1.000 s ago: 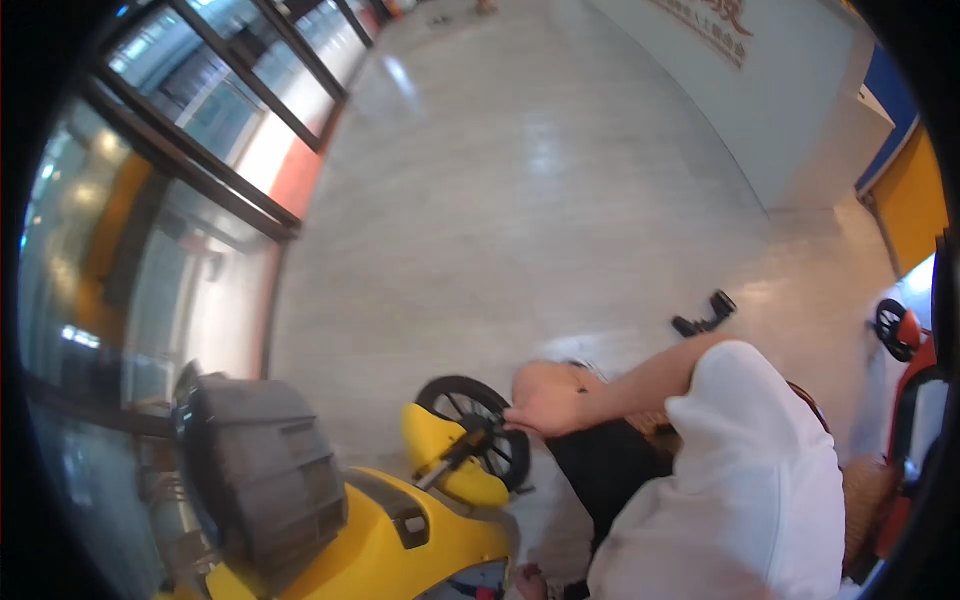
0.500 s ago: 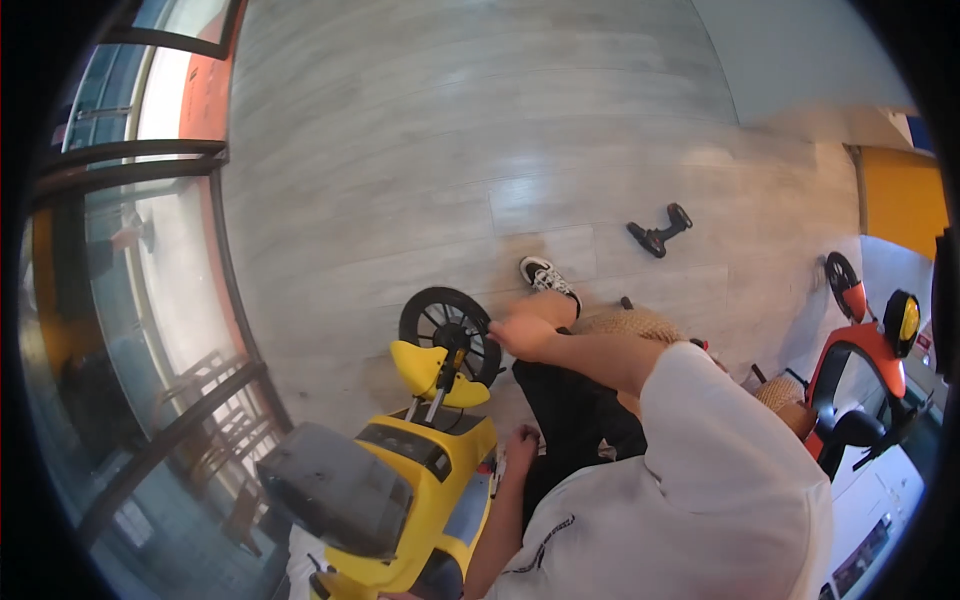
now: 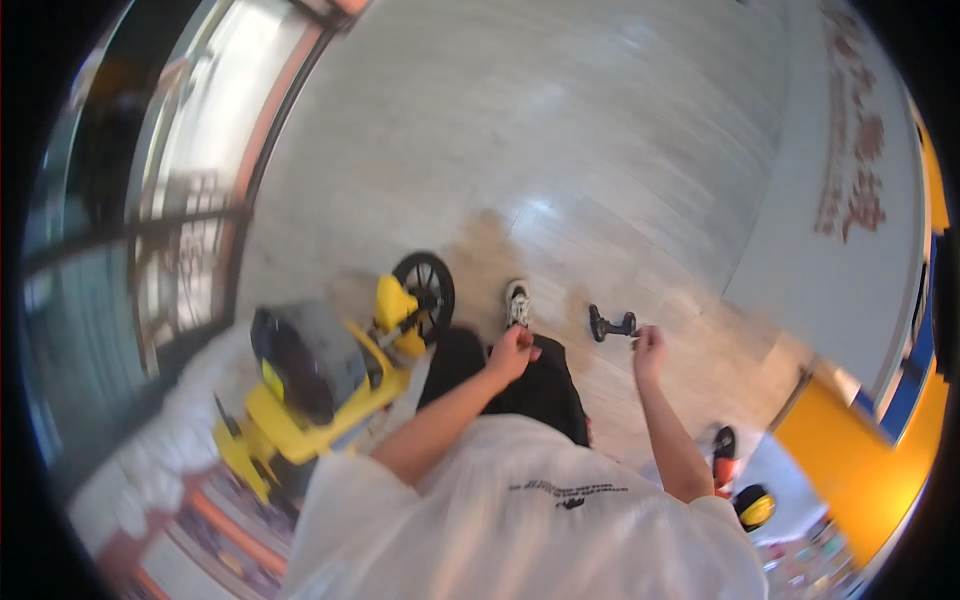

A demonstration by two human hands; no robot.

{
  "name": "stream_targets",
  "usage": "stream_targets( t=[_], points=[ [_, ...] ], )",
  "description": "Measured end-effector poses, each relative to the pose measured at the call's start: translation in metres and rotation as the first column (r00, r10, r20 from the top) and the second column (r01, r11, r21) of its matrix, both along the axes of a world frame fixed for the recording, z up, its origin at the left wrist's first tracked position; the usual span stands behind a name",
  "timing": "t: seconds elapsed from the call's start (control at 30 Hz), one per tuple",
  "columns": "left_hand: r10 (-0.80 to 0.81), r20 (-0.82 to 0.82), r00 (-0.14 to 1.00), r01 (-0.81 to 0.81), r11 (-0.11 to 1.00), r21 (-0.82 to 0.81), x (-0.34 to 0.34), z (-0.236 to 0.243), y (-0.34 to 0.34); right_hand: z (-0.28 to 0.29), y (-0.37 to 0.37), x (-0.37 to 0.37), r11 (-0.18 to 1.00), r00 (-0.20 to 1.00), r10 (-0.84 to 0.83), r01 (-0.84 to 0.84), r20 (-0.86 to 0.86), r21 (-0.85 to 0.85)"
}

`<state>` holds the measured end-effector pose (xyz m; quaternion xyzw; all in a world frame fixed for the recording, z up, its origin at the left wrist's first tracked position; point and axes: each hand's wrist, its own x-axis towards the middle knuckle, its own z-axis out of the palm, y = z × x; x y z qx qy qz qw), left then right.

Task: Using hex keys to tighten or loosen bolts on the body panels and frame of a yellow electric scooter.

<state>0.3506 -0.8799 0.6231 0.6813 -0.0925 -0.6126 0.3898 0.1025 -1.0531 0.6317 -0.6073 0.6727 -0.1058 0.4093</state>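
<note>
A yellow scooter (image 3: 312, 415) with a grey windscreen rests beside my left leg, its black spoked front wheel (image 3: 438, 305) and yellow mudguard pointing forward. My left hand (image 3: 514, 350) is over my black trousers, near my knee, with fingers curled; whatever it may hold is too small to name. My right hand (image 3: 649, 348) is out to the right, fingers pinched, just behind a black cordless drill (image 3: 610, 325) on the floor in this view; I cannot tell if they touch. A patterned sneaker (image 3: 516, 303) shows beyond my trousers.
Glass doors (image 3: 190, 130) with dark frames run along the left. A grey counter (image 3: 800, 290) with red lettering and a yellow-orange panel (image 3: 840, 450) line the right. An orange-red scooter part (image 3: 725, 470) shows at lower right. Bunched white material (image 3: 140, 445) lies at lower left.
My right hand has left the yellow scooter's front wheel and moved right, toward the drill in the picture. My left hand now shows higher, over my leg, and the view has shifted and turned.
</note>
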Motion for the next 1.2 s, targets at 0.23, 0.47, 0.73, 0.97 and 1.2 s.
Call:
stream_targets(
  t=[0.23, 0.47, 0.73, 0.97, 1.2],
  points=[
    [0.192, -0.17, 0.967, -0.235, 0.927, -0.292, 0.043, 0.065, -0.092, 0.133, -0.095, 0.089, 0.974, 0.967, 0.211, -0.196, 0.142, -0.115],
    [0.134, -0.314, 0.94, -0.268, 0.859, -0.437, 0.132, 0.079, -0.203, 0.166, -0.191, 0.249, 0.82, 0.756, 0.565, -0.558, 0.33, -0.124],
    [0.294, -0.386, 0.874, -0.466, 0.73, -0.499, 0.252, 0.108, -0.343, 0.201, -0.315, 0.435, 0.667, 0.579, 0.698, -0.739, 0.422, -0.089],
    [0.524, -0.382, 0.761, -0.645, 0.548, -0.533, 0.373, 0.134, -0.364, 0.211, -0.367, 0.586, 0.488, 0.418, 0.763, -0.873, 0.493, -0.015],
    [0.775, -0.44, 0.453, -0.842, 0.211, -0.496, 0.508, 0.14, -0.397, 0.201, -0.411, 0.777, 0.166, 0.1, 0.841, -0.983, 0.532, -0.077]
  ],
)
